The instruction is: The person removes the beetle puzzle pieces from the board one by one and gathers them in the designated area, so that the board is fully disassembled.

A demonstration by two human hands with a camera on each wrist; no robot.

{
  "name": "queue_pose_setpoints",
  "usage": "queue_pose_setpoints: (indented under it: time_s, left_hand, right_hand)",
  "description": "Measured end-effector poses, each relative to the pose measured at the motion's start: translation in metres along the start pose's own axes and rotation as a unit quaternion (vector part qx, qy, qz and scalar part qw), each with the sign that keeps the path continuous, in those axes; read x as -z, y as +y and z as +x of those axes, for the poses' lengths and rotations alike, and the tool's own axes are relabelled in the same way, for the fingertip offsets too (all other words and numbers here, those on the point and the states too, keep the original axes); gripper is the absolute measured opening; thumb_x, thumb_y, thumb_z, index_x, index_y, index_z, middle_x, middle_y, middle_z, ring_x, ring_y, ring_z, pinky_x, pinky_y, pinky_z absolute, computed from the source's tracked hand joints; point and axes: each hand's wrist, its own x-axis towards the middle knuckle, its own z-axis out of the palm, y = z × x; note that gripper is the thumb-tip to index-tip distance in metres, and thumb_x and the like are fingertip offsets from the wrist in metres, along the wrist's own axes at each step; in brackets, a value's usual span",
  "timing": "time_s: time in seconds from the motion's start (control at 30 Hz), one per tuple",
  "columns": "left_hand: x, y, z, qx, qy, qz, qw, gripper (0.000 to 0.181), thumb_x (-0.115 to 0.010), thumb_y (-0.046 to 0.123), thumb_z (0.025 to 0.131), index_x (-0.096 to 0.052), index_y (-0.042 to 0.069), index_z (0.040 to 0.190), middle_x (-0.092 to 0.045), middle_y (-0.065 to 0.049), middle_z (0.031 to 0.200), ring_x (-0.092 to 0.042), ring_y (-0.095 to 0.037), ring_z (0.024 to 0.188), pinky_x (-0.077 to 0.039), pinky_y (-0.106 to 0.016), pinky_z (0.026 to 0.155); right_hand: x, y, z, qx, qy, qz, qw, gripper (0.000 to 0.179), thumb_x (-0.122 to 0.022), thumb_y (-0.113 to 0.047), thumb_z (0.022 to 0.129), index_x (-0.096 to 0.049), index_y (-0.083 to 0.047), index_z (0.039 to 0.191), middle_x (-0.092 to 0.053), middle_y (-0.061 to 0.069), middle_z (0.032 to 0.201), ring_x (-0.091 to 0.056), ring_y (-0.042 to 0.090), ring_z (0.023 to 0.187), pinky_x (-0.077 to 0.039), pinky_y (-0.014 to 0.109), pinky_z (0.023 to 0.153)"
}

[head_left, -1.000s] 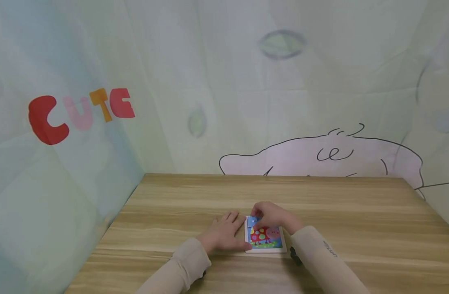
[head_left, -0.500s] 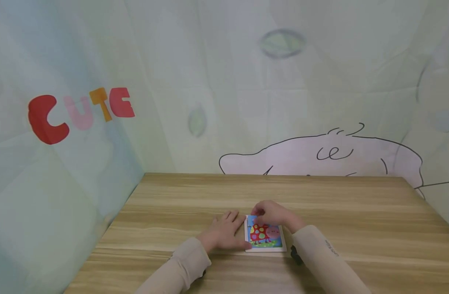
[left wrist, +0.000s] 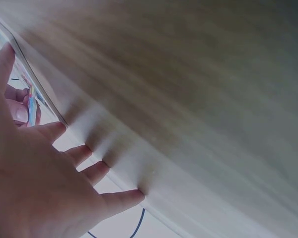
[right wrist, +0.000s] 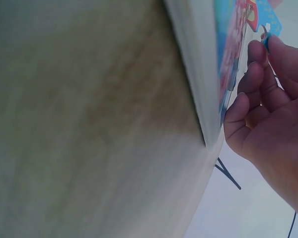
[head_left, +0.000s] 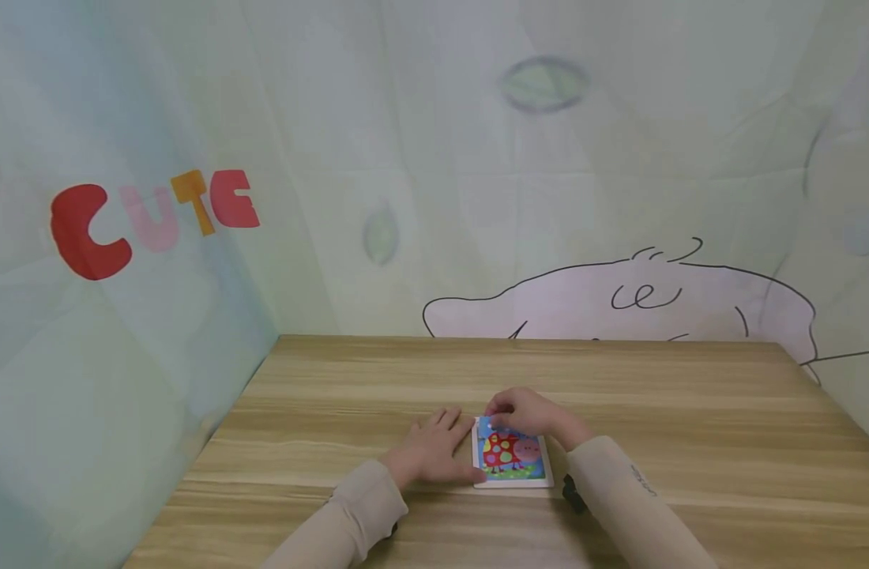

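A small jigsaw puzzle point(head_left: 505, 458) with a white frame lies on the table; its picture shows a spotted red ladybird on blue and green. My left hand point(head_left: 438, 452) is spread along its left side, fingertips on the table and thumb on the near left corner of the frame. Over the top left part of the picture, my right hand point(head_left: 527, 412) pinches a puzzle piece between thumb and forefinger. That puzzle piece point(right wrist: 265, 17), blue with some red, stands tilted up from the board in the right wrist view. The right hand covers the puzzle's upper right part.
The wooden table point(head_left: 335, 379) reaches back to a printed cloth backdrop point(head_left: 449, 158). Colourful letters point(head_left: 157, 217) are on the cloth at the left. A dark strap piece point(head_left: 573, 494) shows under the right sleeve.
My right hand's fingers have shifted slightly with the puzzle piece at the top left of the picture. The left hand stays at the frame's left side.
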Motion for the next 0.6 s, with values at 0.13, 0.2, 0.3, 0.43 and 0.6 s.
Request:
queue_pose_setpoints:
  time_s: [0.13, 0.2, 0.3, 0.43, 0.6]
  left_hand:
    - [0.001, 0.001, 0.000, 0.003, -0.003, -0.001, 1.0000, 0.089, -0.060, 0.066, 0.081, -0.036, 0.015, 0.149, -0.025, -0.014, 0.157, -0.019, -0.036, 0.145, -0.018, -0.070, 0.106]
    - [0.001, 0.001, 0.000, 0.004, -0.003, 0.000, 1.0000, 0.089, -0.060, 0.067, 0.081, -0.036, 0.015, 0.149, -0.025, -0.014, 0.157, -0.019, -0.037, 0.145, -0.018, -0.070, 0.106]
    - [0.001, 0.002, -0.001, 0.005, -0.003, 0.004, 1.0000, 0.090, -0.060, 0.067, 0.080, -0.036, 0.015, 0.149, -0.026, -0.013, 0.157, -0.019, -0.036, 0.145, -0.019, -0.069, 0.107]
    - [0.001, 0.003, -0.002, 0.005, -0.001, 0.007, 1.0000, 0.089, -0.060, 0.067, 0.080, -0.037, 0.015, 0.149, -0.026, -0.013, 0.157, -0.020, -0.036, 0.145, -0.019, -0.069, 0.107]
    - [0.002, 0.003, -0.002, 0.006, -0.001, 0.005, 1.0000, 0.089, -0.061, 0.067, 0.080, -0.037, 0.015, 0.149, -0.026, -0.013, 0.157, -0.021, -0.036, 0.144, -0.019, -0.069, 0.107]
  right_hand:
    - [0.002, 0.000, -0.001, -0.011, 0.010, 0.005, 0.9999, 0.010, -0.060, -0.015, 0.095, -0.069, -0.014, 0.100, -0.065, -0.003, 0.091, -0.058, 0.013, 0.084, -0.050, 0.035, 0.080]
    - [0.004, 0.001, -0.002, -0.018, 0.021, 0.003, 0.9996, 0.011, -0.060, -0.016, 0.095, -0.070, -0.015, 0.101, -0.065, -0.004, 0.093, -0.058, 0.013, 0.086, -0.049, 0.037, 0.084]
    - [0.010, 0.002, -0.004, -0.017, 0.038, -0.005, 0.9991, 0.012, -0.060, -0.017, 0.095, -0.070, -0.016, 0.102, -0.065, -0.004, 0.097, -0.057, 0.014, 0.091, -0.048, 0.042, 0.088]
    - [0.023, 0.007, -0.007, 0.002, 0.053, -0.014, 0.9985, 0.013, -0.060, -0.017, 0.095, -0.069, -0.014, 0.104, -0.066, -0.002, 0.100, -0.058, 0.016, 0.095, -0.048, 0.045, 0.090]
    - [0.038, 0.018, -0.012, 0.009, 0.066, -0.022, 0.9975, 0.015, -0.058, -0.014, 0.096, -0.070, -0.013, 0.105, -0.067, -0.001, 0.102, -0.059, 0.017, 0.096, -0.050, 0.044, 0.088]
